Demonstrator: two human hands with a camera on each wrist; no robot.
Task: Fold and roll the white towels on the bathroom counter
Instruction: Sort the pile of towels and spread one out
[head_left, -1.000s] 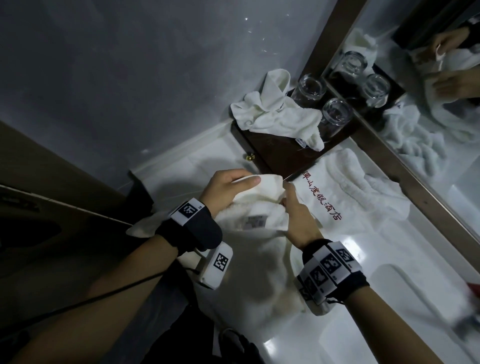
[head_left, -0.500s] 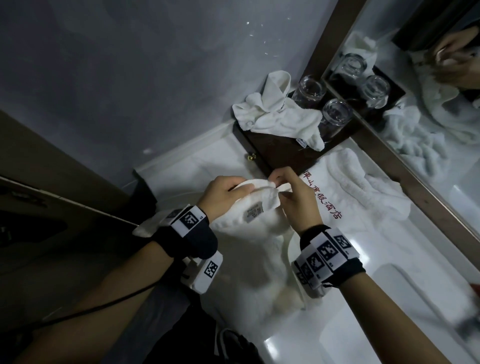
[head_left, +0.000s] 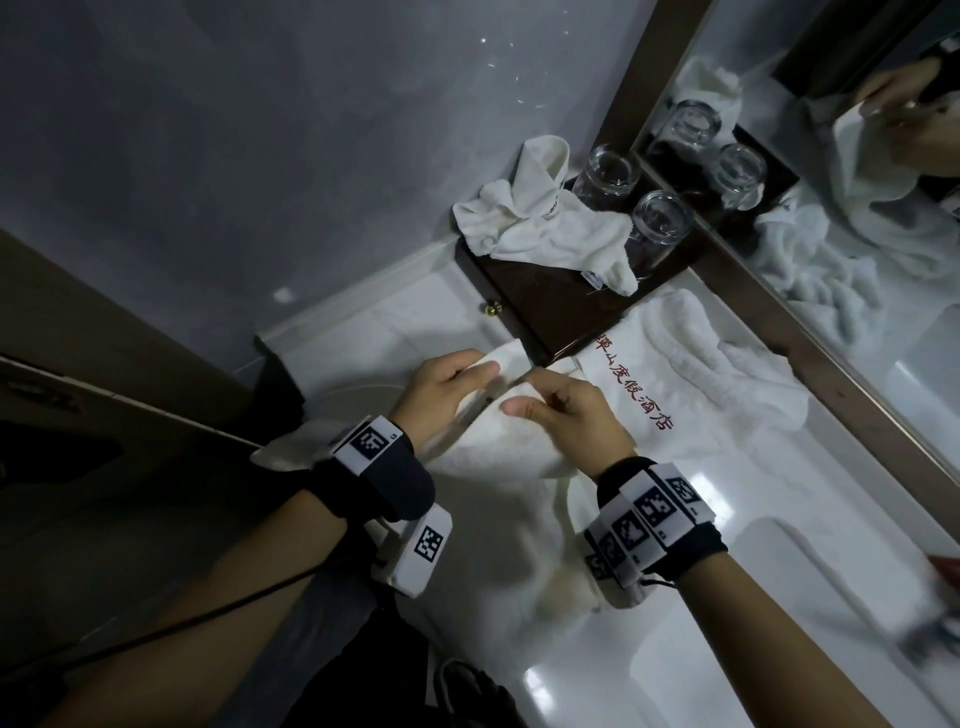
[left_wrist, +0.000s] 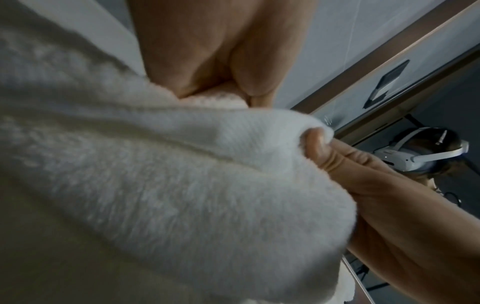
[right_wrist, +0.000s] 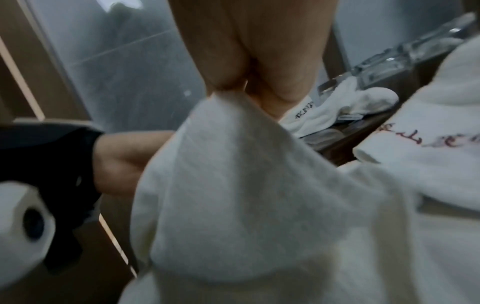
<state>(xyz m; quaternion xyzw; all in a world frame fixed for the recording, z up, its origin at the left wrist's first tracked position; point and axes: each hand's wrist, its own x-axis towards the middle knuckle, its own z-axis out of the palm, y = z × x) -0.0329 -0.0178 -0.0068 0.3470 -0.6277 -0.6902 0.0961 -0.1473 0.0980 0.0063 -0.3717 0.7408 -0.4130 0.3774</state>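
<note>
A white towel (head_left: 498, 457) hangs above the white counter (head_left: 691, 525), held up by both hands near its top edge. My left hand (head_left: 447, 384) pinches the top left part of the towel (left_wrist: 182, 156), thumb on top. Just to its right, my right hand (head_left: 566, 410) pinches the same edge of the towel (right_wrist: 259, 185) between thumb and fingers. A second white towel with red embroidered characters (head_left: 691, 384) lies rumpled on the counter to the right. A third crumpled white towel (head_left: 540, 218) sits on the dark wooden tray (head_left: 524, 301) at the back.
Two upturned glasses (head_left: 660, 218) stand on the tray beside the mirror (head_left: 857, 208), whose brown frame runs along the counter's right side. A grey wall rises behind. A sink basin (head_left: 810, 623) lies at the lower right. A wooden door (head_left: 104, 364) is at the left.
Both hands have lifted and shifted along the towel's top edge, moving slightly apart. The label that faced me is now out of sight.
</note>
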